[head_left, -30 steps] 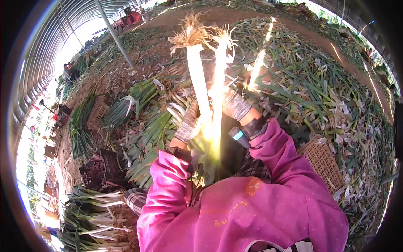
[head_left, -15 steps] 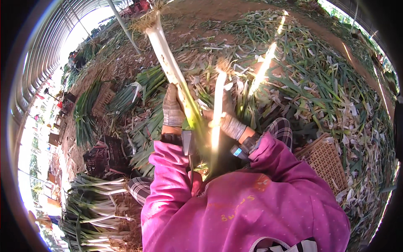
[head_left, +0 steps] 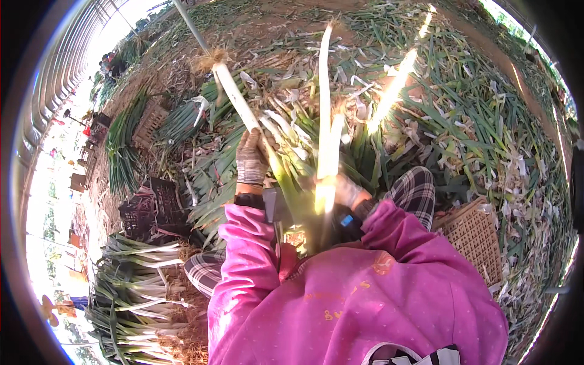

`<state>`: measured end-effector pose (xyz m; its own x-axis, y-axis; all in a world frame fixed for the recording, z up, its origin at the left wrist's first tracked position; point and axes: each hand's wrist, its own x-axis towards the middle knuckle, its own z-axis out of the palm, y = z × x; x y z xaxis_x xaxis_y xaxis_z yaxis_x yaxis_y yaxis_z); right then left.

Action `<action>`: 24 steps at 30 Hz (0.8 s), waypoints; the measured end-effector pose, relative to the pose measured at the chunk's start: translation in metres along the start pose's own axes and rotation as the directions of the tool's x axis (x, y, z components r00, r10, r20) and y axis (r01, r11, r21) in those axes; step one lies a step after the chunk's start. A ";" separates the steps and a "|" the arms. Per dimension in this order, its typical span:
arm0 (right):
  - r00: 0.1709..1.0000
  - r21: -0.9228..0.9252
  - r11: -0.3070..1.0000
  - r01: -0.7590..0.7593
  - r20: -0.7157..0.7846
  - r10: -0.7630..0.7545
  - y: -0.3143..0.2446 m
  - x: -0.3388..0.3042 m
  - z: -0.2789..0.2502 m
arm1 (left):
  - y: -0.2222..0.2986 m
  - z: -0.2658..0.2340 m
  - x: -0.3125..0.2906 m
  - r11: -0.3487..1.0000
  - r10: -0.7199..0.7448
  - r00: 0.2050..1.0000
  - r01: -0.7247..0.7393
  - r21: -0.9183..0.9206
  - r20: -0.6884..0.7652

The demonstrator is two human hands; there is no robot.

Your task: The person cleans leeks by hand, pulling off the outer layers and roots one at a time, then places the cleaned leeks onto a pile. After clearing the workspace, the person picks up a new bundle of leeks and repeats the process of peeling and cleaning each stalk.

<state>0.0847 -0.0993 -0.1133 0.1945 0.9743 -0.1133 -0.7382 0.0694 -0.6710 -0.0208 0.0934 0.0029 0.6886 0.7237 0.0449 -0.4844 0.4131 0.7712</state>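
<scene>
My left hand (head_left: 250,159), in a pale work glove, is wrapped round a leek (head_left: 236,94). The leek slants up to the left, its shaggy root end away from me and its green part towards my lap. My right hand (head_left: 347,190), gloved and smeared by motion, is closed at the lower part of bright white leek stalks (head_left: 325,109). Two stalks show there, one longer than the other, and glare washes out their lower ends. Between my hands and beyond them lie more leeks (head_left: 286,128). The green ends near my lap are blurred.
Trimmed leeks (head_left: 143,304) are piled at lower left, roots towards me. A dark crate (head_left: 159,207) stands beyond them, and a tan woven-look crate (head_left: 471,240) is by my right side. Leaf scraps (head_left: 468,121) cover the ground. A metal pole (head_left: 191,25) rises at far left.
The left leek's root end has come lower and nearer. At my right hand, a longer white stalk now stands beside the shorter one, and the hand has shifted slightly.
</scene>
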 end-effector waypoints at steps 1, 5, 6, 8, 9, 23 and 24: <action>1.000 -0.048 0.999 -0.001 -0.013 0.000 0.009 -0.002 -0.005 | 0.003 -0.008 0.008 1.000 0.001 1.000 -0.001 -0.018 -0.004; 0.942 -0.121 0.987 -0.110 0.305 0.142 0.029 -0.001 -0.013 | 0.007 -0.011 0.032 0.998 -0.005 1.000 0.004 -0.056 -0.017; 0.946 -0.153 0.984 -0.093 0.295 0.135 0.035 0.003 -0.012 | 0.007 -0.007 0.035 0.998 -0.005 1.000 0.004 -0.055 -0.015; 0.960 -0.211 0.975 -0.064 0.253 0.118 0.051 0.011 -0.011 | 0.004 -0.005 0.039 0.995 -0.034 0.999 0.032 -0.095 -0.028; 0.969 -0.240 0.970 -0.046 0.226 0.102 0.058 0.014 -0.011 | 0.003 -0.006 0.041 0.993 -0.036 0.999 0.038 -0.109 0.025; 0.771 0.029 0.935 -0.354 -0.557 0.309 0.086 0.040 -0.076 | -0.150 -0.193 -0.084 -0.510 -0.404 0.519 0.556 0.656 -0.753; 0.750 0.021 0.937 -0.348 -0.594 0.292 0.089 0.034 -0.086 | -0.159 -0.173 -0.092 -0.508 -0.261 0.577 0.600 0.618 -0.774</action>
<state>0.0813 -0.0780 -0.2400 0.3136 0.6237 -0.7160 -0.7734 -0.2697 -0.5736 -0.1004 0.0569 -0.2338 0.1060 0.7377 -0.6668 0.9927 -0.1178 0.0275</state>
